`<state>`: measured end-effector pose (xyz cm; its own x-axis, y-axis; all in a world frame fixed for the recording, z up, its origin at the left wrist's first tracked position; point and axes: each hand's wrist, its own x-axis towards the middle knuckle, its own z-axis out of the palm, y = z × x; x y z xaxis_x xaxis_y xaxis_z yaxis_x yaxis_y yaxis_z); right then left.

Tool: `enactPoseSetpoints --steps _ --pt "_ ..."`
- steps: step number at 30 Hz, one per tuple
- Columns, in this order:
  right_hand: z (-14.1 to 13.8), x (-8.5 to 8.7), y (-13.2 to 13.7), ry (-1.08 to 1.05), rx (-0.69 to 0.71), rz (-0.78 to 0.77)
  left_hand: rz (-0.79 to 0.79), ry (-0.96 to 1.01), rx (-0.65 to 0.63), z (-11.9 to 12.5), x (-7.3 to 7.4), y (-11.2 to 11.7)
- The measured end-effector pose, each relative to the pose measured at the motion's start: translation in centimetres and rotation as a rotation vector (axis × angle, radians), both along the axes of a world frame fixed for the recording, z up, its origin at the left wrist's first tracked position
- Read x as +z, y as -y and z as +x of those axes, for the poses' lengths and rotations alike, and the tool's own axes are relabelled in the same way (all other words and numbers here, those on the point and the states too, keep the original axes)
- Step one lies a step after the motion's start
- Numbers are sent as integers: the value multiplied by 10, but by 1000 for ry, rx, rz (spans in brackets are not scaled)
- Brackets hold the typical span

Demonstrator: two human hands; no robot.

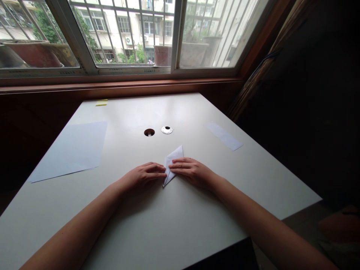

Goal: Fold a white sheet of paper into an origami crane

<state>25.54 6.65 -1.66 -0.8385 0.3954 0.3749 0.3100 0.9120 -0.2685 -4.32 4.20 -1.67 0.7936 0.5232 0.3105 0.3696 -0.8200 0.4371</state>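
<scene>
A small white sheet of folded paper (174, 153), shaped like a slanted kite with pointed ends, lies on the white table (157, 232) between my hands. My left hand (144, 173) is at its left edge, with the fingers together and the fingertips touching the paper. From the other side, my right hand (192, 170) lays its closed-together fingers over the paper's right half and holds it down. Both thumbs are hidden beneath the hands. A crease runs toward the paper's lower tip, which sticks out below my fingers.
Larger white sheets (73, 148) lie at the table's left. A paper strip (224, 136) rests at the right. Farther back are a cable hole (149, 132), its round cover (167, 129) and a yellow-edged piece (101, 102). A dark object (225, 257) meets the near edge.
</scene>
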Motion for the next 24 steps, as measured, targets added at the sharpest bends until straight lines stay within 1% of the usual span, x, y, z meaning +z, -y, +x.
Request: enactPoseSetpoints --steps 6,11,15,20,24 --pt "-1 2 -9 68 -40 47 114 -70 -17 2 3 1" --pt "-11 -1 -14 -64 42 -39 192 -86 -55 5 4 2" --pt "-15 -6 -14 -135 39 -89 180 -85 -81 8 7 4" --pt "-15 -11 -12 -185 20 -89 161 -106 -89 8 11 5" --pt "-17 -12 -10 -197 -7 -86 135 -101 -103 7 11 5"
